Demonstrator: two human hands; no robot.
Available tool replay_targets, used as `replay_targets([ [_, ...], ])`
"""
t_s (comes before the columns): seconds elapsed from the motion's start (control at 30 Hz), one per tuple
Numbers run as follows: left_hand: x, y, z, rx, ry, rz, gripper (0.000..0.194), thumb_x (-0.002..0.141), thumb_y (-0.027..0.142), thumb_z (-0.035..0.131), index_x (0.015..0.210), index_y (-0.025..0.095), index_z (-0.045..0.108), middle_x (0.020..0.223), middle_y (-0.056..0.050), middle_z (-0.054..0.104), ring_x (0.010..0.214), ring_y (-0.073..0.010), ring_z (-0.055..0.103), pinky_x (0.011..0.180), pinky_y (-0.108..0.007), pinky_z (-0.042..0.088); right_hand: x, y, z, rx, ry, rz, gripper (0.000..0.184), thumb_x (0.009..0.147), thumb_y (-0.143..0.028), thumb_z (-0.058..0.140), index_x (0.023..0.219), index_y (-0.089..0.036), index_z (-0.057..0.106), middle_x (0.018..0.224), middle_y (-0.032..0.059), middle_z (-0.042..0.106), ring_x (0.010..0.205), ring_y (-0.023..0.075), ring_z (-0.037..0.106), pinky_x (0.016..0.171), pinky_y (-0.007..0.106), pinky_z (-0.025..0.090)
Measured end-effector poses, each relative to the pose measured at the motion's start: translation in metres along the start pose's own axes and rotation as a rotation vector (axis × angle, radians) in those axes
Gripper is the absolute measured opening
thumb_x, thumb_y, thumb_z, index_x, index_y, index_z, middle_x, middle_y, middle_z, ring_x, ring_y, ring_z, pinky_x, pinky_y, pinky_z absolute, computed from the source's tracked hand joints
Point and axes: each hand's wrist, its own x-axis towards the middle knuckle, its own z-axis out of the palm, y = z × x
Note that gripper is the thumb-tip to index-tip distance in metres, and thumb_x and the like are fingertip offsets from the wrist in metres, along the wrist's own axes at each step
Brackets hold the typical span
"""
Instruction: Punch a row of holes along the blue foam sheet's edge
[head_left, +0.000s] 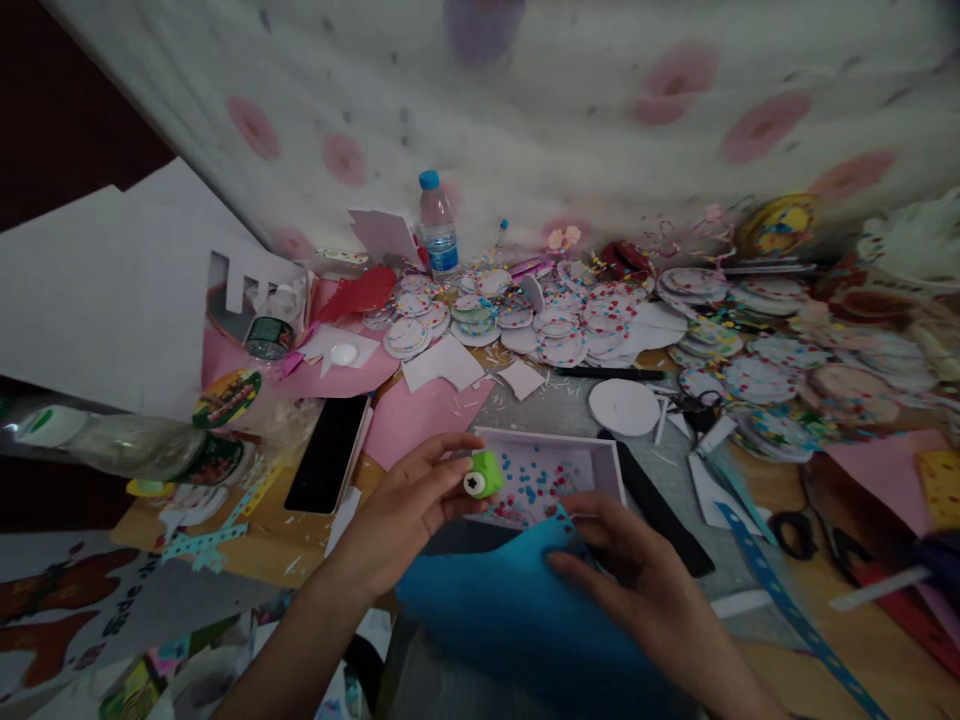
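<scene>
My left hand (409, 510) is closed around a small green paper punch (482, 475), held just over the near left corner of a white tray (609, 462). The tray holds several small coloured paper bits. My right hand (637, 580) grips the top edge of a blue sheet (495, 610), thumb on top and fingers behind it, right at the tray's near rim. The sheet hangs toward me over the table edge.
A black phone (328, 452) lies left of the tray on pink paper (420, 415). Several round confetti-printed discs (570, 320) cover the back of the table. A water bottle (437, 225) stands at the back. Scissors (795, 530) and a punched blue strip (780, 590) lie at the right.
</scene>
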Motion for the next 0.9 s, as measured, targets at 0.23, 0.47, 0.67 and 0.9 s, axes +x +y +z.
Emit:
replay_targets([
  [0.23, 0.010, 0.004, 0.009, 0.128, -0.104, -0.129, 0.024, 0.076, 0.028, 0.071, 0.096, 0.016, 0.065, 0.088, -0.003, 0.067, 0.080, -0.0143, 0.064, 0.076, -0.027, 0.050, 0.008, -0.005, 0.005, 0.082, -0.048, 0.055, 0.035, 0.080, -0.053, 0.060, 0.073, -0.020, 0.056, 0.057, -0.0043, 0.039, 0.049, 0.0082, 0.032, 0.039, 0.018, 0.024],
  [0.47, 0.007, 0.005, 0.011, 0.293, -0.123, -0.163, 0.029, 0.068, 0.023, 0.076, 0.093, 0.017, 0.062, 0.081, 0.000, 0.065, 0.075, -0.0113, 0.060, 0.074, -0.025, 0.045, 0.012, -0.011, 0.004, 0.137, -0.089, 0.095, 0.036, 0.079, -0.055, 0.061, 0.071, -0.020, 0.054, 0.052, -0.0070, 0.029, 0.045, 0.0069, 0.023, 0.036, 0.018, 0.017],
  [0.67, 0.005, 0.010, 0.009, 0.350, -0.122, -0.149, 0.028, 0.069, 0.022, 0.074, 0.093, 0.017, 0.062, 0.082, -0.001, 0.063, 0.077, -0.0129, 0.058, 0.074, -0.026, 0.044, 0.015, -0.016, 0.005, 0.115, -0.129, 0.083, 0.036, 0.079, -0.053, 0.061, 0.068, -0.021, 0.050, 0.052, -0.0074, 0.027, 0.045, 0.0075, 0.022, 0.037, 0.019, 0.016],
  [0.9, 0.012, 0.012, 0.005, 0.413, -0.165, -0.134, 0.027, 0.071, 0.022, 0.073, 0.095, 0.018, 0.063, 0.086, -0.002, 0.065, 0.083, -0.0140, 0.060, 0.077, -0.026, 0.045, 0.015, -0.012, 0.006, 0.118, -0.111, 0.090, 0.036, 0.081, -0.053, 0.058, 0.067, -0.021, 0.050, 0.052, -0.0065, 0.029, 0.046, 0.0076, 0.023, 0.037, 0.019, 0.017],
])
